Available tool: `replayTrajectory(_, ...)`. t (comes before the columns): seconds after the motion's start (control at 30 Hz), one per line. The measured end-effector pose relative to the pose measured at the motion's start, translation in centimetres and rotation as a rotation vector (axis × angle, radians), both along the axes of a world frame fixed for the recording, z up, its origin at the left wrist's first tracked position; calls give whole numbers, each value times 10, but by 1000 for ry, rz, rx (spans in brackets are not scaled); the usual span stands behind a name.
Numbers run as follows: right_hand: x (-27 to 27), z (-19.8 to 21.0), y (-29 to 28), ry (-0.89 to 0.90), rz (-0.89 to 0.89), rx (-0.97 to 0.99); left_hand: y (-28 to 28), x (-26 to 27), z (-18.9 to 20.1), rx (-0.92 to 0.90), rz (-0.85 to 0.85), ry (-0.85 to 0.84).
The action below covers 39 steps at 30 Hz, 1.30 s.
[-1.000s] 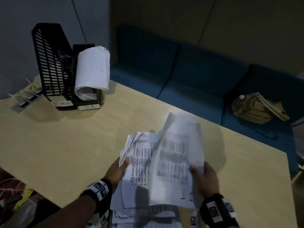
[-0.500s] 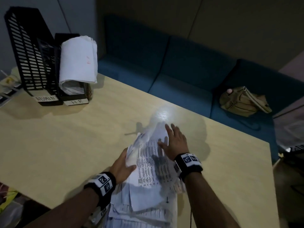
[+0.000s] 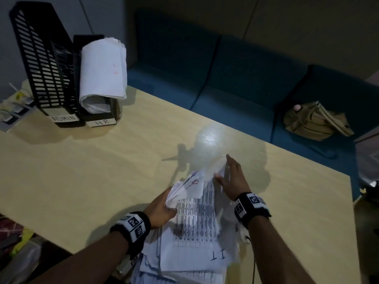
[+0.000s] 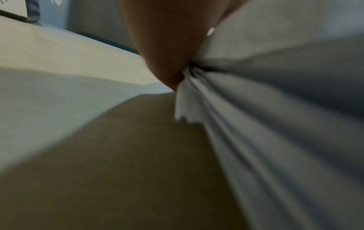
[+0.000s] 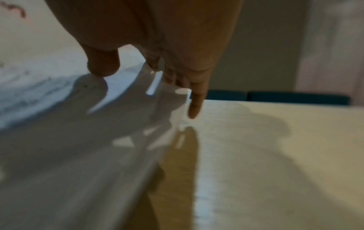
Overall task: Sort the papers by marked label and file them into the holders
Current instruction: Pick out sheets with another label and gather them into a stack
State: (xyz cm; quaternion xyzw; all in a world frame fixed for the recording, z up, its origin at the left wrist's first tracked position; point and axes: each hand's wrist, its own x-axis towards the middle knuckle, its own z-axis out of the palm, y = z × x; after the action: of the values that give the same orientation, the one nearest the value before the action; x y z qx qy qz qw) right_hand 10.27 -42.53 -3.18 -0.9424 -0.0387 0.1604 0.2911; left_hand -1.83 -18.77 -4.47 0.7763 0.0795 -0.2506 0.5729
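Note:
A loose stack of printed papers [image 3: 194, 222] lies at the table's near edge; its top sheet is marked "IT" [image 3: 218, 256]. My left hand [image 3: 164, 206] grips a bunch of lifted sheet corners at the stack's left side; in the left wrist view my thumb [image 4: 163, 46] presses on the fanned sheets [image 4: 256, 124]. My right hand [image 3: 231, 179] rests with straight fingers at the stack's far right corner, its thumb [image 5: 102, 66] over the paper [image 5: 78, 140]. At the far left stand two black holders, one labelled ADMIN [image 3: 41, 64], one labelled HR [image 3: 100, 119] with papers [image 3: 102, 68] curling over its top.
The pale wooden table [image 3: 82, 171] ends at a blue sofa [image 3: 235, 78] behind and to the right. A tan bag [image 3: 313, 119] lies on the sofa. Small desk items [image 3: 14, 111] sit left of the holders. Bright clutter [image 3: 18, 242] shows below the table's left edge.
The sheet my right hand held up a second ago came down onto the stack. That hand has since slid to the far right corner, and my left hand has bunched up the left corners.

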Motion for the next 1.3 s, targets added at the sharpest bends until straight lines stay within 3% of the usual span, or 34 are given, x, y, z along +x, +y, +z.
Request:
replayTrajectory(0.07, -4, 0, -4, -24, 67, -45, 3, 3, 1, -14, -22, -6)
replayTrajectory(0.17, -2, 4, -2, -120, 128, -264, 2, 6, -2, -46, -31, 19)
replayTrajectory(0.27, 2, 9, 13, -180, 292, -358, -2, 7, -12, -36, -47, 28)
replayTrajectory(0.47, -8, -9, 16, 49, 248, -475, -10, 12, -17, -66, 2, 44)
replayTrajectory(0.53, -18, -16, 16, 38, 258, -497, -15, 16, -15, -74, 26, 47)
replayTrajectory(0.7, -37, -20, 28, -19, 323, -378, -29, 43, -4, 41, 99, -93)
replayTrajectory(0.83, -41, -17, 23, 1, 339, -306, -33, 72, 2, 101, 0, -231)
replayTrajectory(1.03, -56, -16, -25, 91, 11, -310, -19, 65, -6, 164, -53, -195)
replayTrajectory(1.3, -85, -27, -5, 136, -78, -9, -18, 34, -15, 33, 198, -132)
